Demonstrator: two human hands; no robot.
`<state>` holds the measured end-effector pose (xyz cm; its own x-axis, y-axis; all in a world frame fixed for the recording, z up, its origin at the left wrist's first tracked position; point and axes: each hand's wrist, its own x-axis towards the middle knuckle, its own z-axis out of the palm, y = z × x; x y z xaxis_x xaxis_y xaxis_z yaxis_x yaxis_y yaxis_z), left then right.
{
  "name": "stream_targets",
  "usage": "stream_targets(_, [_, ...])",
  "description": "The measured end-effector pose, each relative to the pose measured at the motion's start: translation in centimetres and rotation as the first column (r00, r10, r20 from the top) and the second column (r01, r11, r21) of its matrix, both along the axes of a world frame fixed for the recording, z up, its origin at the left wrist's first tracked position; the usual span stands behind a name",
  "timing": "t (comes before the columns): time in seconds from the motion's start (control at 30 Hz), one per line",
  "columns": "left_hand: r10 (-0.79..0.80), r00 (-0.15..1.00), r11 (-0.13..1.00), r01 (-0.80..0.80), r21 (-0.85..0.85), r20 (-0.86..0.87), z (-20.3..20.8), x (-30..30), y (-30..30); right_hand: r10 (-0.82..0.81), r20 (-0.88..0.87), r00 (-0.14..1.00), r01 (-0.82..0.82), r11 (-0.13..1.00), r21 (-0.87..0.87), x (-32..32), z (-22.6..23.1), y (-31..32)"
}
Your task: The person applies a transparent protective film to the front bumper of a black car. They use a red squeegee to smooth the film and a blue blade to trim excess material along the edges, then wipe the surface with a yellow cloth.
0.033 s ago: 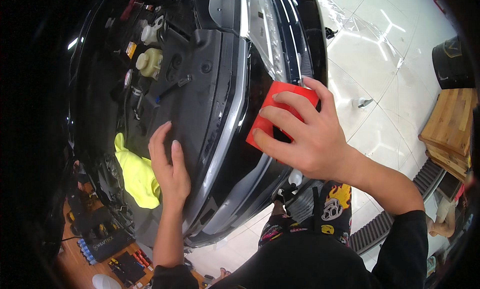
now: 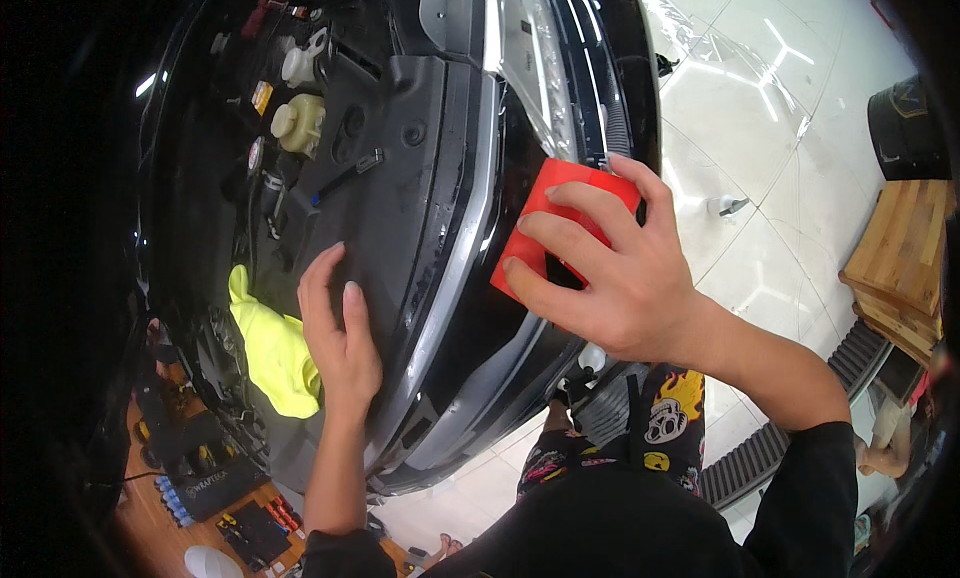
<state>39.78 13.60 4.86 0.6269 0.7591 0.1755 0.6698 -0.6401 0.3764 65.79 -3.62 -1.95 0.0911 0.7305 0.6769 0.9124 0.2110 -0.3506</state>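
Note:
My right hand [image 2: 625, 273] grips a flat red squeegee [image 2: 578, 175], its fingers spread over the top. The squeegee lies against the glossy black front panel [image 2: 500, 323] of a car; whether its edge presses on the panel is hidden. Just beyond it, a sheet of clear film [image 2: 535, 73] hangs loosely along the bodywork. My left hand [image 2: 342, 338] is empty, fingers apart, over the black engine-bay cover [image 2: 385, 228]. Beside that hand a bright yellow cloth [image 2: 275, 353] lies crumpled on the car.
A cream fluid reservoir [image 2: 298, 125] shows in the engine bay. On the shiny tiled floor stand a small spray bottle [image 2: 722, 206], a black bin [image 2: 908, 128] and a wooden crate [image 2: 895, 243]. Tools sit on a mat [image 2: 255, 538] at lower left. Part of another person [image 2: 885, 443] appears at right.

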Motion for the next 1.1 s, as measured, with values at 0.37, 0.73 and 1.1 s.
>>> stream_targets(0.37, [-0.021, 0.999, 0.999, 0.023, -0.045, 0.049, -0.3, -0.6, 0.4, -0.063, 0.077, 0.995, 0.063, 0.998, 0.008, 1.5, -0.4, 2.2])
stream_targets(0.73, [-0.02, 0.999, 0.997, 0.023, -0.069, 0.05, -0.2, -0.8, 0.6, 0.021, 0.19, 0.982, -0.03, 0.999, 0.045, 6.6, -0.2, 4.7])
stream_targets(1.1, [-0.049, 0.997, 0.996, 0.053, -0.071, 0.056, 0.1, -0.4, 0.5, 0.011, 0.318, 0.948, -0.043, 0.994, 0.096, 10.9, 1.0, 7.4])
